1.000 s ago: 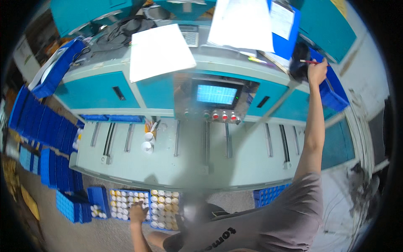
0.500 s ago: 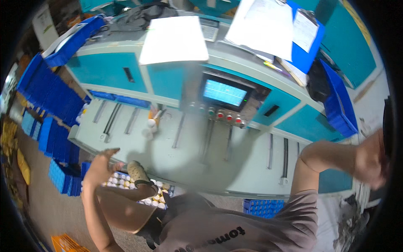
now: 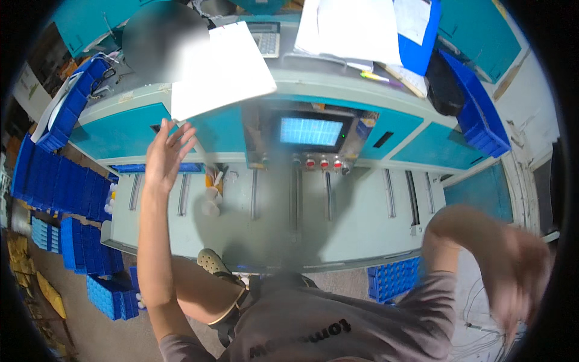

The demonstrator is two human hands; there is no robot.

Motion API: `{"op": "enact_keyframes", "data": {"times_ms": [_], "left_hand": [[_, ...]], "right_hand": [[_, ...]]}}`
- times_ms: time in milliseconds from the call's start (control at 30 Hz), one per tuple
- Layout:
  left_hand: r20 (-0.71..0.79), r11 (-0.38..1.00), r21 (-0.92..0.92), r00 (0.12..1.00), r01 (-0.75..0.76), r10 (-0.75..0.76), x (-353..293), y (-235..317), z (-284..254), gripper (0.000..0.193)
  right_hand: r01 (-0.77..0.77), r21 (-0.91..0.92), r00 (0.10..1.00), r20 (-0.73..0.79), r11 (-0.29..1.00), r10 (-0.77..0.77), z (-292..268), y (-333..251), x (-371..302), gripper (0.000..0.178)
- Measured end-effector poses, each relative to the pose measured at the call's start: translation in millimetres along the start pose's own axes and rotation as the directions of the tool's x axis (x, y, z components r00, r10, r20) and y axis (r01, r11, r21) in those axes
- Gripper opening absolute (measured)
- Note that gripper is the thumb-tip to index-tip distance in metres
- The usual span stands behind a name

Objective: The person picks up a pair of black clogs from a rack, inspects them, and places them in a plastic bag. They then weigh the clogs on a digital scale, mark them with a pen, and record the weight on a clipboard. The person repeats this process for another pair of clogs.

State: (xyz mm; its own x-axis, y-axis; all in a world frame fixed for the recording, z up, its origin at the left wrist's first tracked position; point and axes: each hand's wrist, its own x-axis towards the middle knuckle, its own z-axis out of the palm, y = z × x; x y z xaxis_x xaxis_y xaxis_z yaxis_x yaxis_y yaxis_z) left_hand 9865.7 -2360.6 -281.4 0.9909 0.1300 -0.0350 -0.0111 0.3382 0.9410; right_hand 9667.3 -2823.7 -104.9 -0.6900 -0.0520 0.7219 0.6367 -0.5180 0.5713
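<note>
My left hand (image 3: 169,154) is raised in front of the teal machine, its fingers stretched out and holding nothing. Just above its fingertips, a large white sheet (image 3: 229,75) overhangs the edge of the machine's top. My right hand (image 3: 518,277) hangs far out to the right, well away from the machine. Motion smears its fingers, so their pose and anything in them are hard to make out. Between the hands, a control panel bears a lit screen (image 3: 309,131) above a row with several red buttons (image 3: 324,163).
A pale slotted bench (image 3: 356,235) runs in front of me, with small white containers (image 3: 210,209) on it. Stacked blue crates (image 3: 66,184) stand at left. A blue crate (image 3: 395,279) sits beneath the bench. Papers (image 3: 350,30) and a calculator (image 3: 266,41) lie on top.
My left hand has risen from below the bench's front edge toward the white sheet, which now sits more tilted. My right hand has dropped lower at the right. The view has shifted.
</note>
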Motion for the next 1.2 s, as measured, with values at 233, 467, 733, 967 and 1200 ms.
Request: {"op": "enact_keyframes", "data": {"times_ms": [233,467,733,967,1200], "left_hand": [[0.114,0.952,-0.301,0.993,0.052,-0.019,62,-8,14,0.05],[0.111,0.951,-0.308,0.993,-0.005,0.041,49,-33,24,0.034],[0.093,0.988,-0.154,0.995,0.033,-0.018,36,-48,23,0.041],[0.101,0.995,-0.095,0.994,-0.028,0.038,25,-74,26,0.043],[0.067,0.987,-0.162,0.998,0.003,0.008,20,-82,24,0.044]], "right_hand": [[-0.106,-0.76,0.027,0.642,0.641,0.766,12,127,-272,0.023],[0.226,-0.73,-0.34,0.561,0.645,0.755,-13,174,-331,0.02],[0.047,-0.82,0.055,0.572,0.57,0.819,59,73,-243,0.024],[-0.93,-0.284,-0.367,0.652,-0.235,0.663,138,-34,-222,0.043],[-0.968,-0.164,-0.234,0.861,-0.189,0.452,178,-74,-258,0.044]]}}
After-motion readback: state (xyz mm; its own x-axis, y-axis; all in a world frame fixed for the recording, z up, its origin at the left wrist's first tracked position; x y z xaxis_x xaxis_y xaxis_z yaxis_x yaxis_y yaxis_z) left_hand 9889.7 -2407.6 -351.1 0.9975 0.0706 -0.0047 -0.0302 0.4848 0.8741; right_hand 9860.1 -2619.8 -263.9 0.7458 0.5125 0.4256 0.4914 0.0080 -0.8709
